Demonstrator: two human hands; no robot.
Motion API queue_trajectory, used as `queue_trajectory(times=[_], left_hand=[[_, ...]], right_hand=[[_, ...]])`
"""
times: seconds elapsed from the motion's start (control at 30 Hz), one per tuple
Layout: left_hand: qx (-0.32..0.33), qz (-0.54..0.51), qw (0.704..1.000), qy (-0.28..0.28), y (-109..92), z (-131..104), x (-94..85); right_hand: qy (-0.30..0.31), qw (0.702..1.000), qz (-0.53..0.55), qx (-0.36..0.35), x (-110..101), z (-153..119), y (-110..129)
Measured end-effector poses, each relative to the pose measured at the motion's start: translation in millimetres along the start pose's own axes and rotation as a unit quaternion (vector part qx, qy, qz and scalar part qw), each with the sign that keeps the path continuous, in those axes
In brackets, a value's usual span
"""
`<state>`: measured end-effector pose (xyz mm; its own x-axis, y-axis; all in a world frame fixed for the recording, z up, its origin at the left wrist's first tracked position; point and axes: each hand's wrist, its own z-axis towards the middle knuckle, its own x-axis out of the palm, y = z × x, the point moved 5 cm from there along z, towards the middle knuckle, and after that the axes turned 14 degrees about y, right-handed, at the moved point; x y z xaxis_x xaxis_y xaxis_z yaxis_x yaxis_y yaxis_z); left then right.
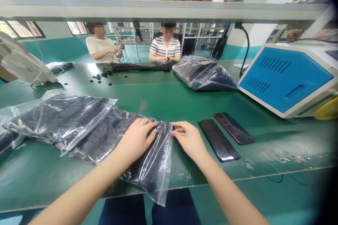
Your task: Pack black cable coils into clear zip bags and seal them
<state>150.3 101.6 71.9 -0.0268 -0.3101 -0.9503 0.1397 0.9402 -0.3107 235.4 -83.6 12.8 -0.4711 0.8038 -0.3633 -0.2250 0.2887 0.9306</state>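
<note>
A clear zip-lock bag (155, 154) filled with dark, ribbed-looking items lies across the near part of the table, its zip edge hanging slightly over the front. My left hand (138, 137) rests on the bag's upper part, fingers curled and gripping the plastic near its far edge. At the bag's far right corner, my right hand (187, 137) pinches the zip edge between thumb and fingers. Another filled zip-lock bag (63, 116) overlaps its left end. What exactly the packed items are I cannot make out.
Two dark phones (218, 140) lie right of my right hand. Beyond are a large filled plastic bag (203, 74), a bundle of black cords (139, 66) and small black pieces. A blue-and-white machine (287, 77) stands right. Two people sit opposite, below an overhead shelf (158, 10).
</note>
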Motion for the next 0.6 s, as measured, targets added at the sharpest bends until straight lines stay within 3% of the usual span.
queue_trajectory(times=[0.13, 0.37, 0.6], left_hand=[[0.015, -0.032, 0.999, -0.026, 12, -10, 12.5], [0.027, -0.073, 0.996, -0.033, 15, -5, 12.9], [0.022, -0.095, 0.995, -0.020, 16, -8, 10.4]], right_hand=[[0.037, 0.999, -0.027, -0.004, -2, 12, 4], [0.047, 0.998, -0.048, -0.012, 4, 19, 6], [0.185, 0.982, 0.037, 0.001, -1, 42, -2]])
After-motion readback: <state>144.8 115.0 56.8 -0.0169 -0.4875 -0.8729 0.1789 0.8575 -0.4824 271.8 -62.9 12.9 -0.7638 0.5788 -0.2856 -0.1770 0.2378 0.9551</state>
